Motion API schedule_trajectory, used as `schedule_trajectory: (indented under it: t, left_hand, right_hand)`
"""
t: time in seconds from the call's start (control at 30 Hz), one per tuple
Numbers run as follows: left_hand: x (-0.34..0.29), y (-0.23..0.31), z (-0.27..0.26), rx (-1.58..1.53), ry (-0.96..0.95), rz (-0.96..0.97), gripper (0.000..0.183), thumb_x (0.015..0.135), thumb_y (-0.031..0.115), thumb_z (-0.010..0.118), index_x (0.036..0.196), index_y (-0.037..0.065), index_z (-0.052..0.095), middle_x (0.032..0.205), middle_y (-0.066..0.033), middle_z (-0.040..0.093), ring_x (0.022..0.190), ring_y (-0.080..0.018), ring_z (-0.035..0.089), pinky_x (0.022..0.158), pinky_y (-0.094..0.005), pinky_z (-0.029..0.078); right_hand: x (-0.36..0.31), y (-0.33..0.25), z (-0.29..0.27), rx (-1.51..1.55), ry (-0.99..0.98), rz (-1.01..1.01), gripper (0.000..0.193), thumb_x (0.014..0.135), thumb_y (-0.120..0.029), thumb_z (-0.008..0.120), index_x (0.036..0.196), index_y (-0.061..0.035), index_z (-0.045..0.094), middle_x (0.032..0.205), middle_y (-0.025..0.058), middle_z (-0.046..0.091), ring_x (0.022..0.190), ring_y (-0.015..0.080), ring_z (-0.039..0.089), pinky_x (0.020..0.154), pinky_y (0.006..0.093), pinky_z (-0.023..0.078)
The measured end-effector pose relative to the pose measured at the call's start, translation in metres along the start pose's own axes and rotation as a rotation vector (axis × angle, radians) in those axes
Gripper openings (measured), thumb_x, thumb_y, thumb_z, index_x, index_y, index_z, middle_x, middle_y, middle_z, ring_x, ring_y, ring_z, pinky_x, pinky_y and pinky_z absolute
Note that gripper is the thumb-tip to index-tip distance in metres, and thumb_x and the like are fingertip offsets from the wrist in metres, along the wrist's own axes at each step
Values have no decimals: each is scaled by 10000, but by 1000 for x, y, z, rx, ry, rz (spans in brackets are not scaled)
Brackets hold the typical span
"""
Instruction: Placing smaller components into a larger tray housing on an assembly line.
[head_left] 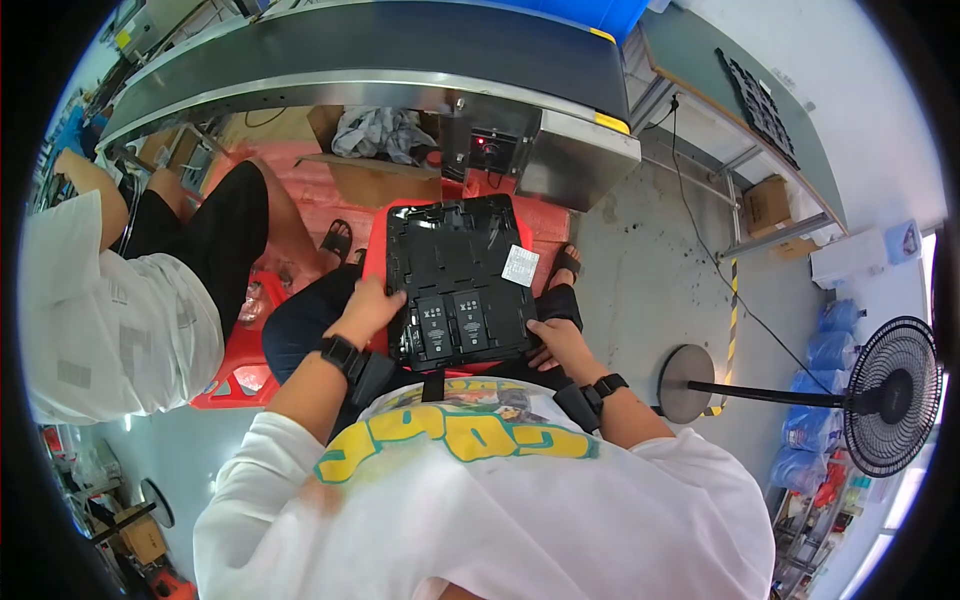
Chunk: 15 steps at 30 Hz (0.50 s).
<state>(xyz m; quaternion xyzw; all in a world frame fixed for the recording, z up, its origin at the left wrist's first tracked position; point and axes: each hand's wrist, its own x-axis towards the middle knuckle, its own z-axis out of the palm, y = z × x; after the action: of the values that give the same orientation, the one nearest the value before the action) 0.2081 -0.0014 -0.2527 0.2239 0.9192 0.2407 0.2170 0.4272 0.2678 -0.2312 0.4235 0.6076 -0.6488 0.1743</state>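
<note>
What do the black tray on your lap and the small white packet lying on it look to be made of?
The black tray looks like thin moulded plastic, semi-gloss: it has pressed-in recesses and a soft sheen. The white packet looks like paper or film, flat and matte; which one can't be told. The left hand and right hand grip the tray's near corners.

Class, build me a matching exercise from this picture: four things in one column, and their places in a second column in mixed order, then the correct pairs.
Things:
1. black tray
2. white packet
3. standing fan
4. left hand

Places:
A. far right, on the floor
B. on the tray's right edge
C. on the person's lap
D. gripping the tray's left side

Pairs: 1-C, 2-B, 3-A, 4-D
</note>
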Motion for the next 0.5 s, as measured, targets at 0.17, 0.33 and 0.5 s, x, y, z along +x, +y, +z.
schedule_trajectory:
  t: [0.17,0.33,0.5]
  left_hand:
    - [-36,9,3,-243,-18,-152,371,831,263,644,954,-82,586,862,-274,636,878,-396,631,764,-423,492]
    - [-29,17,-3,-165,-20,-133,336,827,233,644,904,-90,596,848,-285,630,867,-404,628,754,-428,489]
    - [-27,11,-3,-34,-15,-83,313,812,203,649,905,-92,596,850,-287,626,854,-418,619,754,-435,491]
  right_hand:
    - [12,-36,-8,-551,-105,187,486,862,-440,564,948,32,641,779,180,675,600,290,662,517,403,552]
    - [26,-35,-5,-781,-299,0,475,827,-449,598,842,18,683,724,149,674,601,276,651,587,412,533]
    - [29,-24,5,-835,-271,-239,464,795,-432,640,758,30,678,668,134,653,547,244,620,519,375,502]
